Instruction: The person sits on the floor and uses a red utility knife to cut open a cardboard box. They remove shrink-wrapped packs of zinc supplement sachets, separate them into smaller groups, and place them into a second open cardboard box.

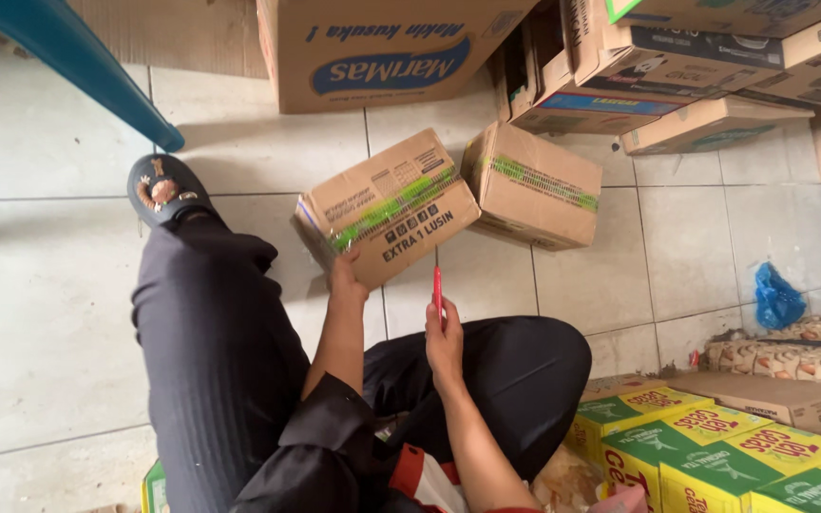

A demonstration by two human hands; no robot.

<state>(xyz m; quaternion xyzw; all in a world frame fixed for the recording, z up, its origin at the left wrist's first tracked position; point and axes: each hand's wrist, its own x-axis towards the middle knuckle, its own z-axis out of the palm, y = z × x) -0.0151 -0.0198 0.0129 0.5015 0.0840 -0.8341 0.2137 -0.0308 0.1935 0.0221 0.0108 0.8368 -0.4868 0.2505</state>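
My left hand point(344, 277) grips the stiff, light-looking brown cardboard box point(387, 206) by its lower edge; right hand point(444, 342) pinches a slim red cutter point(437, 293).

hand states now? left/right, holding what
Left hand: grips small brown cardboard box with green tape.
Right hand: closed on thin red cutter.
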